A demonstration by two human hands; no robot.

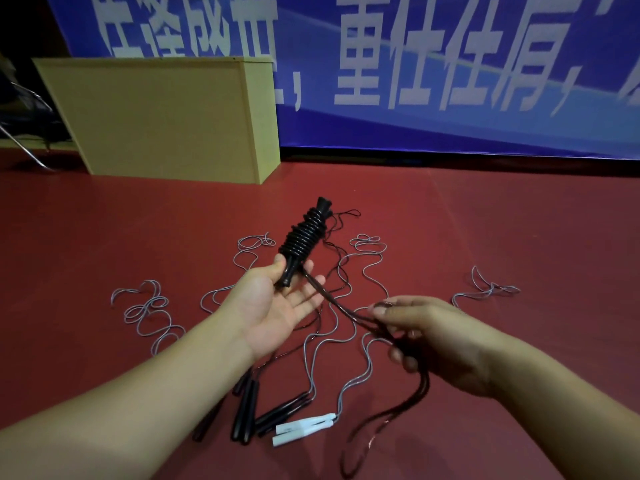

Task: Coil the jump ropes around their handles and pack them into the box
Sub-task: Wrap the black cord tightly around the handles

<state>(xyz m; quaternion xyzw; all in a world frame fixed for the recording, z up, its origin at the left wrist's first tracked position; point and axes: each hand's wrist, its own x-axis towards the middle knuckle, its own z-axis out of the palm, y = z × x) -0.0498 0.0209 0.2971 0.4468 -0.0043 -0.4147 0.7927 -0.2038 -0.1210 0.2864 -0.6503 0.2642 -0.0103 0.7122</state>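
Note:
My left hand is palm up and holds the lower end of a pair of black handles between thumb and fingers. Dark rope is wound in several turns around the handles. The loose doubled rope runs from the handles down to my right hand, whose curled fingers grip it; the rest hangs blurred below that hand. On the red floor lie several other jump ropes: grey cords, black handles and a white pair of handles.
A yellow cardboard box stands on the floor at the back left. A blue banner with white characters covers the wall behind. Chair legs show at the far left. A thin black cord lies beyond the handles.

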